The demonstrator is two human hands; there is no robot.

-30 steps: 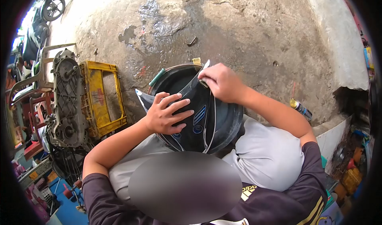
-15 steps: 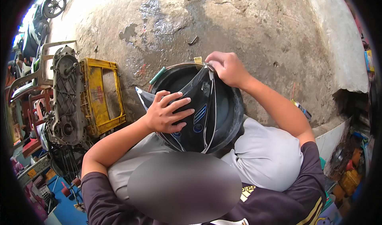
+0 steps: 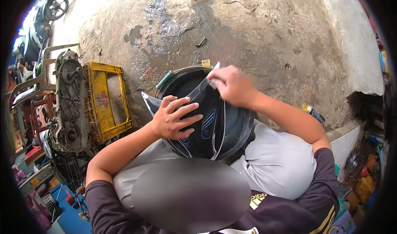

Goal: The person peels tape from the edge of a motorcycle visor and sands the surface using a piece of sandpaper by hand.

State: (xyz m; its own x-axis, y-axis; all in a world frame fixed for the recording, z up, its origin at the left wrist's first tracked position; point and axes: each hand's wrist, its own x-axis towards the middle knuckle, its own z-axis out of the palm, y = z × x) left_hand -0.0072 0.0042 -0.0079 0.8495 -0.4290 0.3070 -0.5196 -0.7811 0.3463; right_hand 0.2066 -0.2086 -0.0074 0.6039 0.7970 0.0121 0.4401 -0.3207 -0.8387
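A black motorcycle body panel (image 3: pixel 209 99) with blue markings and white, worn-looking edges lies across a round black bucket (image 3: pixel 247 118). Its two upper points stick out past the bucket, left and right. My left hand (image 3: pixel 173 118) rests on the panel with its fingers spread. Near the panel's upper right point is my right hand (image 3: pixel 233 85), its fingers closed on a small greyish piece of sandpaper (image 3: pixel 212 84) against the edge. Motion blurs this hand slightly. The bucket's inside is partly covered by the panel.
On the left stand a yellow crate (image 3: pixel 108 101) and a metal engine casing (image 3: pixel 70 101). A small can (image 3: pixel 314 113) lies to the right by the low ledge. The concrete floor (image 3: pixel 269 31) is wet in places, with a small dark object (image 3: pixel 201 41) on it.
My right hand has moved down from the panel's upper right tip along its edge, uncovering the white tip. My left hand stays on the panel.
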